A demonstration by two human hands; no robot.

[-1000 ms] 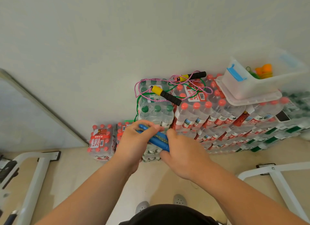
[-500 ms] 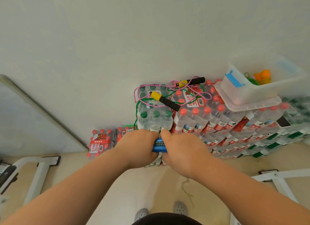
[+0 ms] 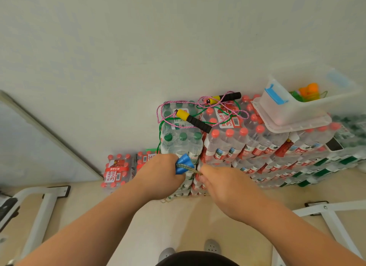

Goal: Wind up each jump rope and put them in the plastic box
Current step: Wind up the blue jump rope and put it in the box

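The left grip [image 3: 158, 176] clasped the blue plastic jump-rope handles [image 3: 183, 163] at near centre, and the right grip [image 3: 223, 190] pinched their speckled cord [image 3: 191, 169]. A slackened pinch might have let the winding spring loose, short of the clear plastic box [image 3: 287, 113] far right.

blue handles [image 3: 183, 163] mostly buried in left hand [image 3: 160, 176] | rope [image 3: 190, 169] end lost in right hand [image 3: 223, 188] | plastic box [image 3: 297, 109] at 2 o'clock blurred, contents unclear | forearms [image 3: 89, 226] cut at 6 o'clock
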